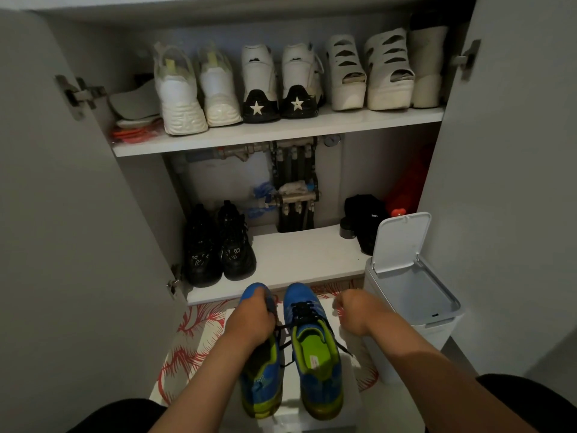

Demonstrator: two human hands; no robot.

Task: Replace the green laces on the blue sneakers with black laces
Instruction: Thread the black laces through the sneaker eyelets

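Note:
Two blue sneakers with lime-green lining stand side by side, toes pointing away from me, on a white surface. The right sneaker carries black laces with loose ends trailing to both sides. My left hand lies over the left sneaker, its fingers curled round the shoe's tongue area and a black lace. To the right of the right sneaker, my right hand is curled into a loose fist; whether it pinches a lace end I cannot tell. No green laces show.
An open white shoe cabinet stands ahead: black sneakers on the lower shelf, white shoes on the upper shelf. A white bin with raised lid stands at right. A red-and-white patterned mat lies underneath.

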